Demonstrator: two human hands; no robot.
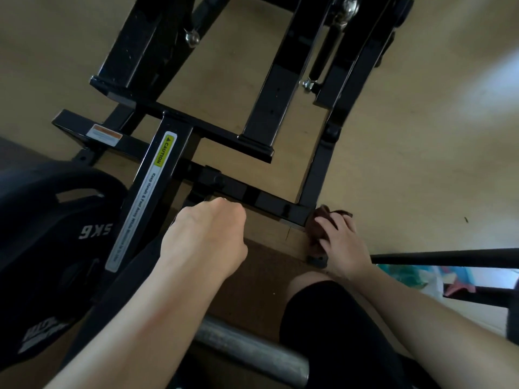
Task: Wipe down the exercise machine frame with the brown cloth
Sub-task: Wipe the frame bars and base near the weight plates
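The black exercise machine frame (261, 197) stands on a wooden floor, its low crossbar running from centre to right. My right hand (341, 245) grips a bunched brown cloth (323, 220) pressed against the right end corner of that crossbar. My left hand (207, 240) is curled, its knuckles at the near edge of the crossbar; the fingers fold under and I cannot see whether they hold the bar. A yellow caution sticker (161, 153) runs down an angled frame post to the left.
A black weight plate (56, 237) marked 5KG sits at the left. A grey metal bar sleeve (252, 352) lies at the bottom centre. My knee in black fabric (331, 327) is bottom right. A black bar (449, 258) crosses at the right, above colourful items.
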